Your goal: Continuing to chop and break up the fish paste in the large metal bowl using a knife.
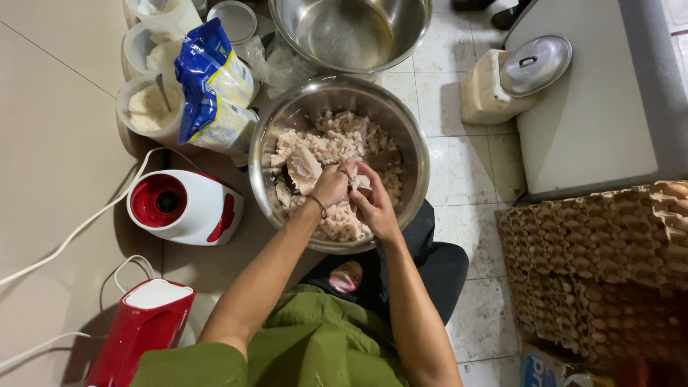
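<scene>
A steel bowl [412, 136] on the tiled floor holds a heap of pale raw meat pieces [337, 140]. Both my hands are inside it, over the near half. My left hand [331, 185] grips a large pale meat piece [304, 169] and wears a thin bracelet at the wrist. My right hand [373, 203] is closed on a small meat chunk [360, 182], right beside the left hand. A dark blade or utensil seems to lie under the left hand; it is mostly hidden.
An empty steel bowl [351, 32] stands behind. At the left are a blue-and-yellow bag [211, 86], tubs of white powder [147, 107], a red-and-white blender base [183, 206] and a red appliance [140, 326]. Egg trays [602, 265] stack at right, near a pot lid [536, 64].
</scene>
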